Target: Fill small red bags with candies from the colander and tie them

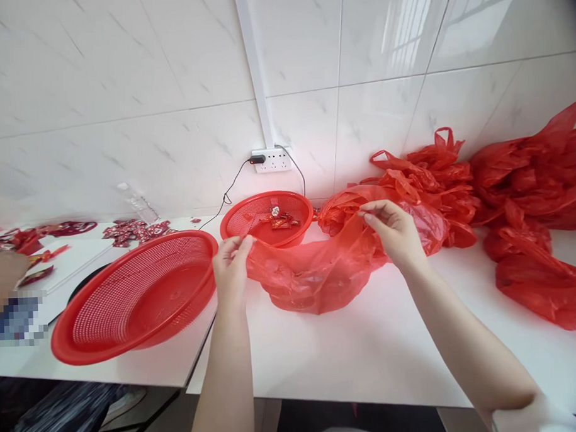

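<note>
A red plastic bag (318,278) stretches between my two hands just over the white table, its thin film sagging in the middle. My left hand (231,259) pinches one upper edge, near the rim of the big red basket. The opposite edge is pinched by my right hand (393,228), in front of a heap of red bags. Small shapes show dimly through the film; I cannot make out what they are. Behind the bag stands a smaller red basket (231,223) with several small wrapped packets (283,221) inside.
A large red perforated basket (144,296) stands at left. Piled red bags (438,179) line the wall, with another full bag (545,282) at far right. A power strip (276,159) with cables hangs on the wall. Left are red packets (132,233), a bottle (139,202) and another person's arm (4,279).
</note>
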A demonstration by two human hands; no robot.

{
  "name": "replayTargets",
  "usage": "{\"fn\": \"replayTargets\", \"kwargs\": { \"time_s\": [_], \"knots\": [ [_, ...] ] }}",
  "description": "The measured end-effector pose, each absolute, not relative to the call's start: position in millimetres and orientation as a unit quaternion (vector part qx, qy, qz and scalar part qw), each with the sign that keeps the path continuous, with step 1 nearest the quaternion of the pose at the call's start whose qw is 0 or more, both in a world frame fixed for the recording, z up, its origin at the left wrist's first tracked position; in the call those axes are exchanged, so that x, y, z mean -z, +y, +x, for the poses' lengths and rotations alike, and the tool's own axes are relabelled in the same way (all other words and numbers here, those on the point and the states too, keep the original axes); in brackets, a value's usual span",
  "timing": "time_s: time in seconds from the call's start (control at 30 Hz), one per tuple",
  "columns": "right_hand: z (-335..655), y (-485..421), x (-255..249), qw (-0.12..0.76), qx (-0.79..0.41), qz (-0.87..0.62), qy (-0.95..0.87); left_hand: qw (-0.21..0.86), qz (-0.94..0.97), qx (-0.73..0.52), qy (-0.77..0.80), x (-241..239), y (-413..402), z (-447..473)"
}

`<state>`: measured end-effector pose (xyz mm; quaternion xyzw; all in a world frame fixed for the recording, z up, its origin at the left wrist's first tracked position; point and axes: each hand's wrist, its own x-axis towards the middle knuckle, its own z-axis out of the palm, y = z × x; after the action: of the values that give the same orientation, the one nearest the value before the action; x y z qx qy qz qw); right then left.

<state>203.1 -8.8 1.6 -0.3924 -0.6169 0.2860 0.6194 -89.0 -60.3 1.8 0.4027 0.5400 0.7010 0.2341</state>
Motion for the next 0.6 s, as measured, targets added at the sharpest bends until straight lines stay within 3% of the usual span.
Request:
{"fn": "replayTargets", "kwargs": {
  "time_s": [0.13, 0.33, 0.5, 0.6],
  "knots": [
    [196, -16, -26, 0.679, -0.243, -0.343, -0.602, 0.277, 0.466, -0.724, 0.426, -36, -66, -79],
    [180, -22, -41, 0.646, -0.273, -0.286, -0.653, 0.413, 0.577, -0.613, 0.347, -50, -61, -53],
    [160, -36, -51, 0.534, -0.309, -0.201, -0.761, 0.454, 0.663, -0.431, 0.410, -40, -47, -20],
    [156, -39, -53, 0.451, -0.255, -0.170, -0.838, 0.474, 0.651, -0.404, 0.433, -32, -39, -8]
  ]
}}
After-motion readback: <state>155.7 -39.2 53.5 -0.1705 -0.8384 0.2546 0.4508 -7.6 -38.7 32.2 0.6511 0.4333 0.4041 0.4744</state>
